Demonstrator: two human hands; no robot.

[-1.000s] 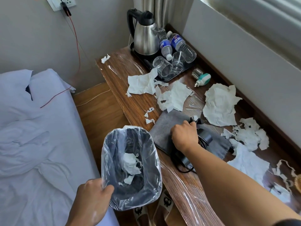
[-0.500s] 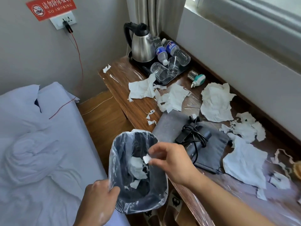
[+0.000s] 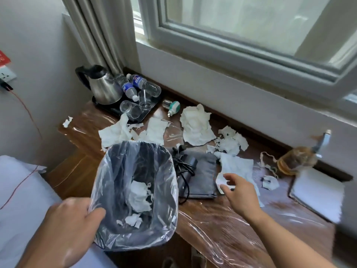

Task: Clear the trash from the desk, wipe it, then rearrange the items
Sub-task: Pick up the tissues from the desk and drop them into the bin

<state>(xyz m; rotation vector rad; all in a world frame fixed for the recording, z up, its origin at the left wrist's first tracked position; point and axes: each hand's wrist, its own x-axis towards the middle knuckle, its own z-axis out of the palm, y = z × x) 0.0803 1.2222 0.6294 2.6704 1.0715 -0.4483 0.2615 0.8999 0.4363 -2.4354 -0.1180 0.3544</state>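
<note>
Here the left hand [image 3: 63, 227] holds the plastic-lined bin [image 3: 135, 194] in its grip; right hand [image 3: 238, 192] spread loose over torn tissue [image 3: 237, 167].

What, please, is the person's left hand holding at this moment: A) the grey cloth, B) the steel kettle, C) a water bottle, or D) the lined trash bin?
D: the left hand grips the rim of the lined trash bin, while the kettle, water bottles and grey cloth lie untouched on the desk.
</note>
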